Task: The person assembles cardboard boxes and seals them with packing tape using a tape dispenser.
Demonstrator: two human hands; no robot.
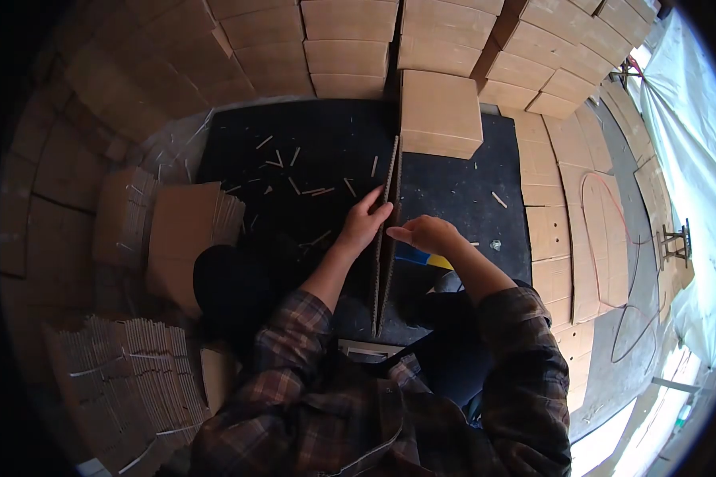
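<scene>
A flattened cardboard box [387, 250] stands upright on edge in front of me, its two layers slightly apart at the top. My left hand [364, 222] grips it from the left side, fingers at the upper edge. On the other side, my right hand [429, 236] is curled closed, with its thumb right at the cardboard. What its fingers hold, if anything, is hidden. Below the right hand lies a blue and yellow thing [433, 259], partly covered. A closed cardboard box [440, 114] sits just beyond, on the black mat [310, 131].
Small cardboard strips [294, 185] are scattered across the mat. Stacked boxes [346, 48] form a wall at the back. Flattened boxes [187, 215] lean at left, with a tied bundle [147, 374] nearer me. A thin red hose [585, 207] and flat cardboard [549, 230] lie at right.
</scene>
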